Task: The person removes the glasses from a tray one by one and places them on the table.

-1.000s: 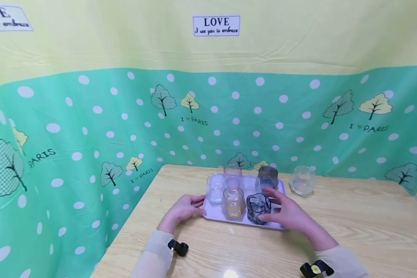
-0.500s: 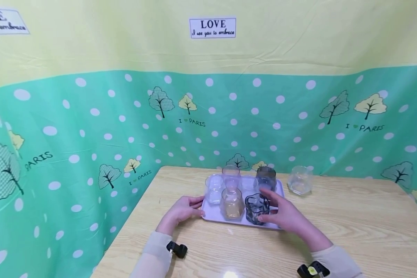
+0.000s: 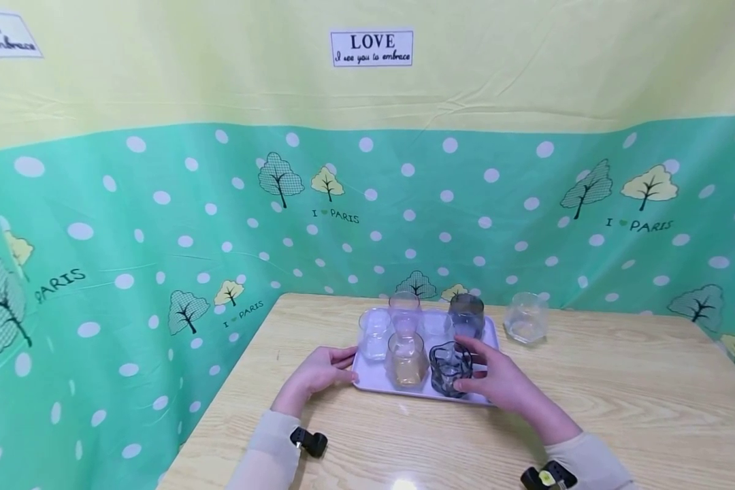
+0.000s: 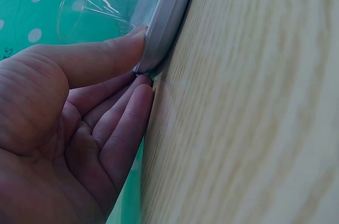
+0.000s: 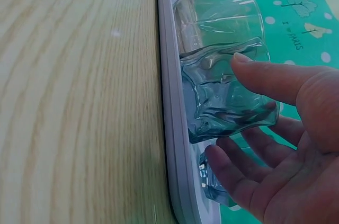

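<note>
A pale lilac tray [image 3: 373, 381] lies on the wooden table with several glasses on it. My left hand [image 3: 320, 372] pinches its left edge, the thumb on the rim and the fingers low against the side, as the left wrist view shows. A smoky grey glass with wavy walls [image 3: 444, 381] stands upright at the tray's front right. My right hand [image 3: 496, 374] holds this glass from the right, thumb at the front and fingers behind. Left of it stands an amber-tinted glass [image 3: 407, 371]. In the right wrist view, the wavy glass [image 5: 217, 83] overlaps the amber one.
At the tray's back stand a pinkish glass [image 3: 404, 313] and a dark grey glass [image 3: 467, 316]. A clear glass [image 3: 375, 344] is at the left. Off the tray, another clear glass [image 3: 525, 320] stands on the table [image 3: 618, 395]. A patterned curtain [image 3: 318, 258] hangs behind.
The whole view has shifted slightly. Both hands keep their places on the tray and the wavy glass; no clear movement of the glasses shows.
</note>
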The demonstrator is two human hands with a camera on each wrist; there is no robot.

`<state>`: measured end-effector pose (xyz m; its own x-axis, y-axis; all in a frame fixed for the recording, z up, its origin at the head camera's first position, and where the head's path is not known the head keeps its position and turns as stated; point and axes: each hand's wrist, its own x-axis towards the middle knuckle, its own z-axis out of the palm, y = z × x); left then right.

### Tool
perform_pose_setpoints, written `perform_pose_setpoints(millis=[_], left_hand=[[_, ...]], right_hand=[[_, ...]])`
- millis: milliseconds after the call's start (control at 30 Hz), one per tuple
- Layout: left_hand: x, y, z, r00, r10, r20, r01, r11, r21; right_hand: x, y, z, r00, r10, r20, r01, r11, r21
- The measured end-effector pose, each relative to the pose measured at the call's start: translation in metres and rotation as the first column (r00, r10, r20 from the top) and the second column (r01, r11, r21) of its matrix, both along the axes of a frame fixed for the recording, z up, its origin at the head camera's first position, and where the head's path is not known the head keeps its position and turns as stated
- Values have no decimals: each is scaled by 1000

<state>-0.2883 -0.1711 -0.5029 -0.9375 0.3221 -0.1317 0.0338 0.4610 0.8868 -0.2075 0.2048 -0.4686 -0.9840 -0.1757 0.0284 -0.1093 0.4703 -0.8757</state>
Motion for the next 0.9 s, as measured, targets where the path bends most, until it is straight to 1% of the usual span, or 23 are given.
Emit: perform_pose_setpoints(millis=[233, 433, 500, 667, 800, 900], left_hand=[[-1, 0, 0, 1000, -8, -11, 8, 1000, -11], [-1, 0, 1, 1000, 2, 0, -2, 1000, -10], [-1, 0, 1, 1000, -1, -8, 1, 1000, -13], [0, 0, 2, 1000, -2, -5, 2, 1000, 12], [1, 0, 3, 1000, -4, -5, 4, 1000, 23], [2, -1, 2, 1000, -6, -2, 6, 1000, 20]], right_hand=[[0, -1, -1, 1000, 4, -9, -3, 999, 39], [-3, -2, -5, 1000, -8, -8, 8, 1000, 11], [-4, -3, -5, 1000, -14, -6, 14, 1000, -2], [-5, -4, -6, 1000, -28, 2, 28, 999, -22], [-4, -4, -6, 999, -36, 22, 36, 999, -23], [-3, -5, -7, 998, -48, 35, 48, 999, 3]])
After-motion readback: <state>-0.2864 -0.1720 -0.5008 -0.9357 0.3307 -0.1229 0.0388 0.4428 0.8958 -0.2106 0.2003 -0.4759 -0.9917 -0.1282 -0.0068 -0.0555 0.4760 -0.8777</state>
